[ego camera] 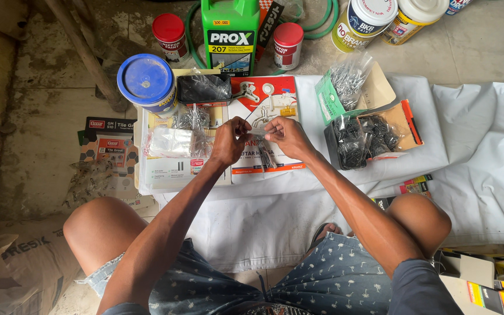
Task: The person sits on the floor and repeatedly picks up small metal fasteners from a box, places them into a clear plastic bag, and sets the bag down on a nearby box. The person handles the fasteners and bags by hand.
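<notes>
My left hand (pixel 230 142) and my right hand (pixel 287 136) meet over a red-and-white printed card (pixel 263 99) on the white cloth. Both pinch the top of a small clear plastic bag (pixel 263 153) that hangs between them with dark nails or screws inside. The fingertips of the two hands nearly touch at the bag's mouth. I sit on the floor with my knees on either side of the cloth.
Open boxes of dark screws (pixel 374 137) and a green box of silvery nails (pixel 345 81) lie to the right. A blue-lidded tub (pixel 146 79), bagged hardware (pixel 202 87), a green jug (pixel 230 35), paint cans (pixel 169 32) and a hose stand beyond. A cement sack (pixel 18 262) lies left.
</notes>
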